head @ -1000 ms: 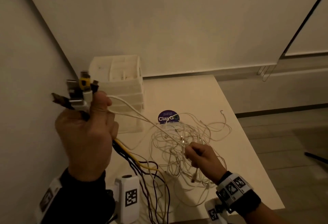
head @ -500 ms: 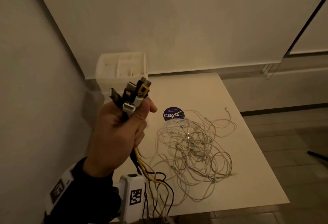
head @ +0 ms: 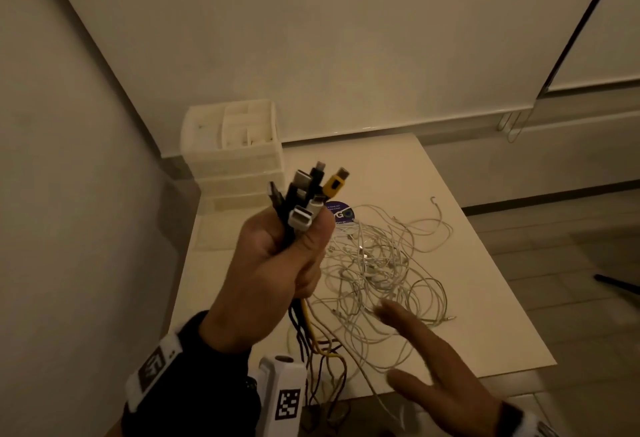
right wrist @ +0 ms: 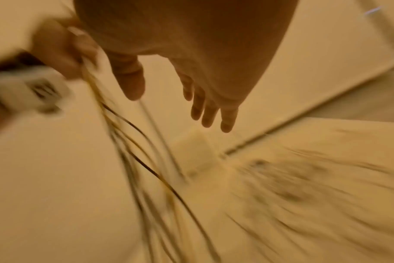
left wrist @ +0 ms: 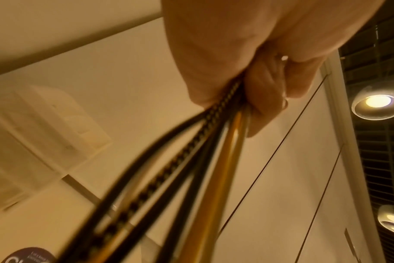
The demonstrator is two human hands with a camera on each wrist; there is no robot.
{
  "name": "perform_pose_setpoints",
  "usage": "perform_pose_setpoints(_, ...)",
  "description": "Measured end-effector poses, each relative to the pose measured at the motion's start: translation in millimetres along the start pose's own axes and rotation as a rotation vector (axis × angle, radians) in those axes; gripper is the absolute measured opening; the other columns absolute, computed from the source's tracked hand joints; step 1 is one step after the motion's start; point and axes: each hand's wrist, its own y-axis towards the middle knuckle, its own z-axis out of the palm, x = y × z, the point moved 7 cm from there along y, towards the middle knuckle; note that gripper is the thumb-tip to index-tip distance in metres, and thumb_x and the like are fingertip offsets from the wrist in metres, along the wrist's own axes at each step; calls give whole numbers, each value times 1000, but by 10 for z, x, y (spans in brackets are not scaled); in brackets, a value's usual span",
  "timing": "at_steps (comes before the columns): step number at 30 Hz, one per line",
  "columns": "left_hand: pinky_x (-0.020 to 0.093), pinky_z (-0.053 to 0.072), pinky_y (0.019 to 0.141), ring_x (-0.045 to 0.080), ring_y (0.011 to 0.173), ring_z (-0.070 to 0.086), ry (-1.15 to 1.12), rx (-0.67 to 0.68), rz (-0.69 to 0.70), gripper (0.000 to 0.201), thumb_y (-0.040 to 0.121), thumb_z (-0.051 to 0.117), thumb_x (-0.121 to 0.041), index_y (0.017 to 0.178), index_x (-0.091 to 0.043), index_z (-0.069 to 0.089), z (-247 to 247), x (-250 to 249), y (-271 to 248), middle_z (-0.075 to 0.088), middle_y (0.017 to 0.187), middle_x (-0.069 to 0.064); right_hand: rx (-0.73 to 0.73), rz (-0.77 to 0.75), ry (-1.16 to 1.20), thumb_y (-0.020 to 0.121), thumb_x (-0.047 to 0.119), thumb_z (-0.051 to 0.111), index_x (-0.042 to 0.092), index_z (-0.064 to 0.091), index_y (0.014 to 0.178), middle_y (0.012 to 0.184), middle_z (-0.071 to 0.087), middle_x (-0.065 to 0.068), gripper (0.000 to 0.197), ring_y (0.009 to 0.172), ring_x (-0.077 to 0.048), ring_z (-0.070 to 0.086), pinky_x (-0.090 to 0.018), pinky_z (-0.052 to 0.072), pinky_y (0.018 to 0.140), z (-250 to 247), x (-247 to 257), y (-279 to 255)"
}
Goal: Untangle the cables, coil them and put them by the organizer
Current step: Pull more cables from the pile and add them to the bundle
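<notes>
Our left hand (head: 273, 274) has its grip clamped on the bundle of cables (head: 311, 190), plugs up, above the counter (head: 398, 173). Right hand (head: 446, 388) w/ fingers spread, holding nothing, over the white tangle (head: 384, 263). Organizer (head: 235, 152) at the back-left corner.

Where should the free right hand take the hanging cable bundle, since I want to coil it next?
Judging by its pose: just below the left hand, where the cable bundle hangs tight and straight. Come from the right, fingers wrapping around the strands; lower down they splay.
</notes>
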Motion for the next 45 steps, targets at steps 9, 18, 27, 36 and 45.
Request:
perform_pose_setpoints(9,25,24,42,13,43,20,-157,-69,-122,39,89,51,-34,59,-14,35,-39,150,-186,20,55,6,191,-252,38,95,40,43,9,51,74,64,57,-11,39,57,-22,54,-37,43,60,783,830,656)
perform_pose_setpoints(18,22,22,40,8,41,19,-404,-140,-36,49,84,67,-44,67,-15,31,-437,20,-289,32,52,-6,486,170,-142,97,33,42,37,31,75,72,40,11,25,72,-16,44,-35,38,68,1393,-677,392)
perform_pose_setpoints(27,18,15,38,7,39,13,-364,-241,-127,61,76,75,-46,66,-15,24,-535,232,-387,26,50,-6,606,64,-261,96,35,44,22,36,97,92,45,0,15,83,-19,45,-39,41,79,1612,-659,537)
perform_pose_setpoints(36,22,10,40,7,38,15,-260,-275,-134,42,94,43,-31,62,-13,22,-455,388,-271,24,50,-2,448,264,-563,83,0,46,10,49,129,135,44,-11,47,127,-29,41,-31,36,102,1118,-1312,1391)
perform_pose_setpoints(45,19,10,39,4,37,17,-291,-308,-85,44,89,48,-36,71,-13,16,-620,237,-127,27,48,-6,314,460,-889,95,11,44,7,44,128,132,47,-16,33,122,-33,48,-39,44,97,853,-1813,1297)
